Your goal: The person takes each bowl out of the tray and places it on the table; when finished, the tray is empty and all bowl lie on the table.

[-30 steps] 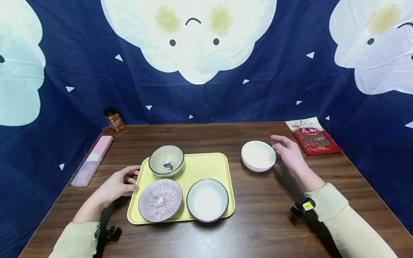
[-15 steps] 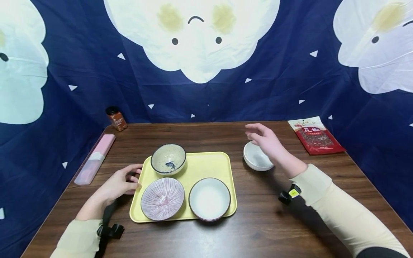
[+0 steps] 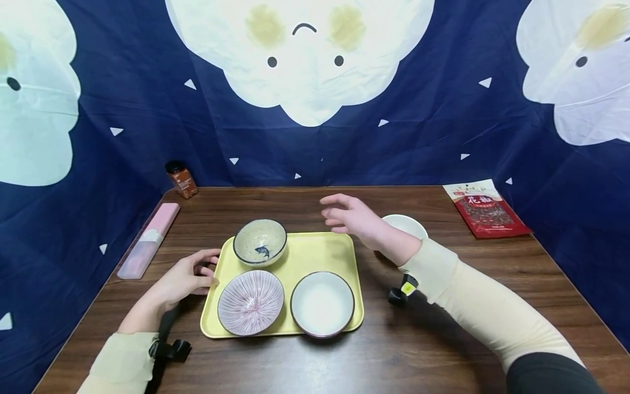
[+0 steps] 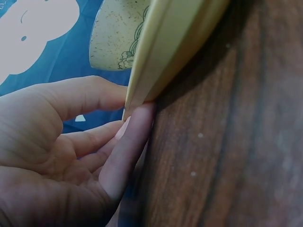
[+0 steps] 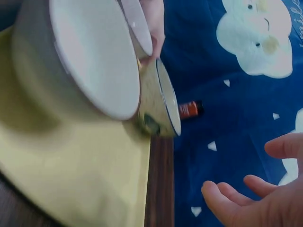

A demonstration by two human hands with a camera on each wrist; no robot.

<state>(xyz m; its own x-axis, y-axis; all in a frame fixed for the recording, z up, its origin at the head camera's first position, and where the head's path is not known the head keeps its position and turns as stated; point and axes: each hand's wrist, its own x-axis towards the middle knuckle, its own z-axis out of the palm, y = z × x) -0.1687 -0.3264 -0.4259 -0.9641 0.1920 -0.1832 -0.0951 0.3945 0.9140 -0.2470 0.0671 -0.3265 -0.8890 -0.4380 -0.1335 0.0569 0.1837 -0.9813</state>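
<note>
My left hand (image 3: pixel 184 280) holds the left edge of a yellow tray (image 3: pixel 315 246). In the left wrist view its thumb lies against the tray's outer wall and the index finger meets the rim. Three bowls stand on the tray: a speckled one with a blue fish (image 3: pixel 259 243), a purple-striped one (image 3: pixel 251 302) and a pale one with a brown rim (image 3: pixel 322 303). My right hand (image 3: pixel 356 219) is in the air by the tray's far right corner, fingers spread and holding nothing. Behind its wrist, partly hidden, is a white bowl (image 3: pixel 407 224).
A pink case (image 3: pixel 150 238) lies along the table's left side, with a black-capped spice jar (image 3: pixel 182 179) at the back left corner. The red spice packet (image 3: pixel 487 210) lies at the back right. A dark blue cloth hangs behind the wooden table (image 3: pixel 305 372).
My right hand has swept left from beside the white bowl, passing over it to the tray's far right corner. The left hand has stayed at the tray edge. The view has shifted slightly.
</note>
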